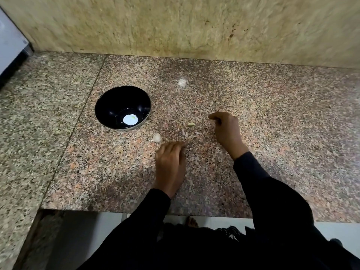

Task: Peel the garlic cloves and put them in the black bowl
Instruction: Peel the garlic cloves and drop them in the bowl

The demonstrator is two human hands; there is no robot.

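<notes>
The black bowl (109, 106) stands on the granite counter (272, 114), left of centre. A bright glare shows on the bowl's bottom, with a small greenish speck in it that I cannot identify. A white unpeeled garlic piece (156, 137) lies just right of the bowl. A yellowish peeled clove (191, 124) lies on the counter, with thin loose peels (188, 133) beside it. My left hand (171, 162) rests with bent fingers on the counter, just below the peels. My right hand (227, 131) is to the right of the clove, fingers curled under and their inside hidden.
A beige stone wall (194, 26) closes the back of the counter. A grey-white appliance (11, 45) stands at the far left. The counter's front edge (136, 210) runs just below my forearms, with the floor and a foot beneath.
</notes>
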